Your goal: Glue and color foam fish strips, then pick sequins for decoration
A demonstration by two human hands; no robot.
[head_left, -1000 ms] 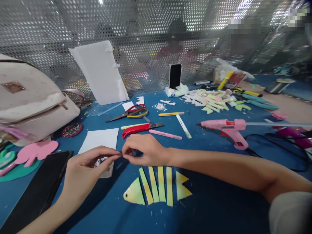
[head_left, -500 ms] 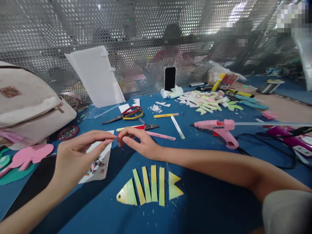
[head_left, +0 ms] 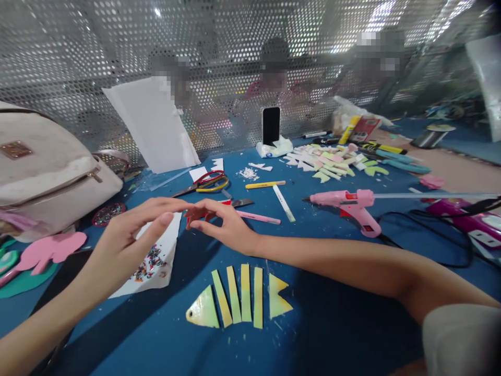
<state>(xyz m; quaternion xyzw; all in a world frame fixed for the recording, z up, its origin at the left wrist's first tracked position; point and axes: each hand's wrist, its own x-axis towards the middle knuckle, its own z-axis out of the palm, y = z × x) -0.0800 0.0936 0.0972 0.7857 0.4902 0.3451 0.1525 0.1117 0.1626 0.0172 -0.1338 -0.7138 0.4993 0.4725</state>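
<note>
My left hand (head_left: 131, 235) is over the white paper (head_left: 170, 256), its fingers stretched and its thumb apart. Its fingertips meet those of my right hand (head_left: 229, 227), whose fingers curve with a gap before the thumb. Nothing held shows clearly in either hand. A red-handled craft knife (head_left: 242, 202) lies behind my right hand. Small colourful bits (head_left: 151, 263) are scattered on the paper. Nearer me lies a fish laid out in flat pieces: a head (head_left: 205, 309) with a dark eye, several yellow-green strips (head_left: 246, 292) standing apart, and a notched tail (head_left: 278, 296).
Scissors (head_left: 213, 180), a yellow pen (head_left: 266, 185), a white pen (head_left: 284, 203) and a pink pen (head_left: 258, 217) lie behind my hands. A pink glue gun (head_left: 352, 201) with a cable is at right. Cut pieces (head_left: 329, 161) are heaped behind it. A backpack (head_left: 50, 172) stands at left.
My left thumb has moved away from its fingers, which now reach over my right fingertips. My right fingers have shifted slightly. The fish pieces keep their arrangement.
</note>
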